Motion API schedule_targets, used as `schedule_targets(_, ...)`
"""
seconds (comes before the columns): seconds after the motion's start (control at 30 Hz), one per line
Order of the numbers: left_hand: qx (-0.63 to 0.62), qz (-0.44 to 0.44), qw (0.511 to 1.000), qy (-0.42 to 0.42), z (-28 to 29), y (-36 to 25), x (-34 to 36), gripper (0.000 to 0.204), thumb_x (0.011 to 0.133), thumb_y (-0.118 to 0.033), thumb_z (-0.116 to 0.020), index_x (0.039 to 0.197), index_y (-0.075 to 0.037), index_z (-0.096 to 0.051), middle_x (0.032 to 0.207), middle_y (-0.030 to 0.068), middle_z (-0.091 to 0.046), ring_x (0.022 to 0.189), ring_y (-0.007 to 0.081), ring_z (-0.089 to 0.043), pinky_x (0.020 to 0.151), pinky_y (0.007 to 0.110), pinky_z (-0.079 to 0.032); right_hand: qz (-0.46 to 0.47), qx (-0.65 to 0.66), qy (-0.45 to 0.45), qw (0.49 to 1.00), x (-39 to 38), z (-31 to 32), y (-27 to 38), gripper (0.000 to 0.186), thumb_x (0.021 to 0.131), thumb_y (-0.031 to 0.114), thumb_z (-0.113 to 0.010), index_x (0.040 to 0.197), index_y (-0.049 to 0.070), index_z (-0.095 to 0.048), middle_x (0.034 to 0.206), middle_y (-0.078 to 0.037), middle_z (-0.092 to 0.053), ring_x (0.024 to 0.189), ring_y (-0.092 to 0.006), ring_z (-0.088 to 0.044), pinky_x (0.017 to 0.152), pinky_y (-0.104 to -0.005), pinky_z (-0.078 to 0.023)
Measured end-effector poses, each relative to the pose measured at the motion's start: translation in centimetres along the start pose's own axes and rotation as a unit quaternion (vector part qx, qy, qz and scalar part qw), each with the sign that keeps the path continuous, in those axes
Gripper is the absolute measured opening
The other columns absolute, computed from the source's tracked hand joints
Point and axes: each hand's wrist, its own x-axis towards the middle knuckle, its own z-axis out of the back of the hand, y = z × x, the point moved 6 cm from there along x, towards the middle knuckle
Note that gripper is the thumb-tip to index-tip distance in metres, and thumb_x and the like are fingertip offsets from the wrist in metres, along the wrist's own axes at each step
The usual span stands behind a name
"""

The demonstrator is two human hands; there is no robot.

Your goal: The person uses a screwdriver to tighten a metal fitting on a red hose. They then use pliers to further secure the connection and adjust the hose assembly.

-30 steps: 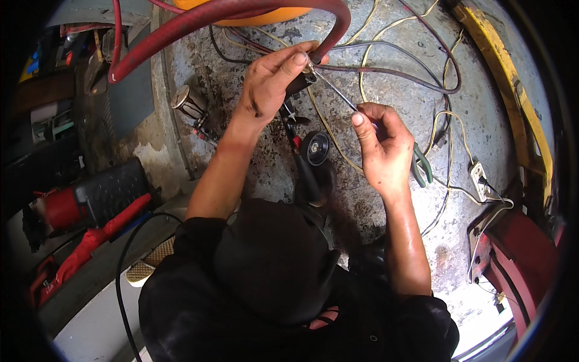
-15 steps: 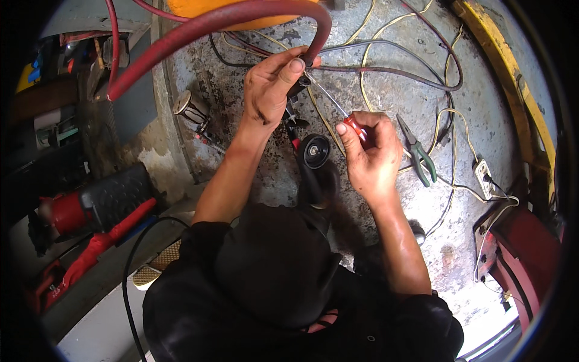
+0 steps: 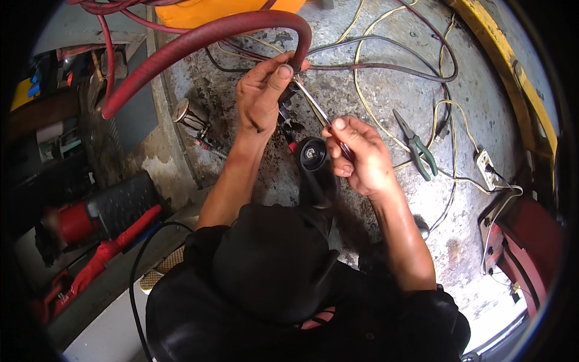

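Because the left hand point(image 3: 260, 99) pinches the red hose point(image 3: 211, 34) close beside the screwdriver point(image 3: 315, 102) tip, a slip caused by a skewed push could jab those fingers. Curled closed, the right hand point(image 3: 369, 158) grips the screwdriver's handle. The hose end is held above the concrete floor point(image 3: 392, 96), nearer its left edge; needle-nose pliers point(image 3: 416, 146) lie toward its right.

Red hose point(image 3: 181, 49), green-handled pliers point(image 3: 414, 142), yellow bar point(image 3: 496, 37), mottled grey floor point(image 3: 392, 90), screwdriver handle point(image 3: 345, 152) perhaps reddish
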Motion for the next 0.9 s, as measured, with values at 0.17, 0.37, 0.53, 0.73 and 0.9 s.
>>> schedule_targets(0.17,0.041,0.003,0.999,0.006,-0.3,-0.1,0.1,0.035,0.095,-0.021,-0.060,0.122,0.000,-0.061,0.107,0.0191,-0.068,0.084,0.0187,-0.063,0.078,0.030,-0.048,0.289,-0.341,-0.148,0.882,-0.8,0.3,1.4,0.020,0.083,0.010,-0.076,0.088,0.002,-0.058,0.076,-0.005,-0.063,0.061,-0.0099,-0.057,0.057,-0.0250,-0.047)
schedule_targets(0.37,0.031,-0.020,0.999,0.036,-0.3,0.0,-0.2,0.033,0.095,-0.022,-0.060,0.121,-0.001,-0.061,0.109,0.0201,-0.067,0.085,0.0210,-0.064,0.078,0.031,-0.048,0.394,-0.465,-0.219,0.762,-2.4,-0.5,1.8,0.026,0.085,0.023,-0.074,0.089,0.001,-0.061,0.073,-0.012,-0.063,0.061,-0.0238,-0.061,0.057,-0.0326,-0.049)
schedule_targets(0.53,0.008,-0.012,0.999,0.032,-0.7,-0.1,-0.4,0.030,0.096,-0.020,-0.059,0.119,-0.002,-0.062,0.109,0.0199,-0.067,0.087,0.0231,-0.064,0.079,0.033,-0.050,0.163,-0.187,-0.115,0.962,-1.2,-0.3,-1.0,0.029,0.091,0.027,-0.068,0.089,0.000,-0.060,0.063,-0.004,-0.055,0.049,-0.0143,-0.049,0.046,-0.0276,-0.039)
schedule_targets(0.73,-0.002,-0.028,0.999,0.023,-0.6,0.1,-0.4,0.030,0.096,-0.020,-0.059,0.119,-0.002,-0.062,0.108,0.0197,-0.068,0.086,0.0229,-0.064,0.078,0.032,-0.050,-0.036,0.105,-0.005,0.994,-1.1,-1.0,-0.9,0.022,0.087,0.019,-0.071,0.089,0.002,-0.057,0.060,0.000,-0.047,0.042,-0.0066,-0.036,0.040,-0.0234,-0.030)
schedule_targets(0.9,0.021,-0.019,1.000,0.006,-0.3,-0.1,-0.4,0.030,0.095,-0.020,-0.060,0.119,-0.002,-0.062,0.107,0.0199,-0.068,0.085,0.0218,-0.064,0.077,0.031,-0.049,0.379,-0.356,-0.206,0.829,-2.4,-0.8,1.1,0.022,0.084,0.012,-0.075,0.091,0.002,-0.057,0.072,-0.007,-0.062,0.059,-0.0119,-0.058,0.054,-0.0271,-0.047)
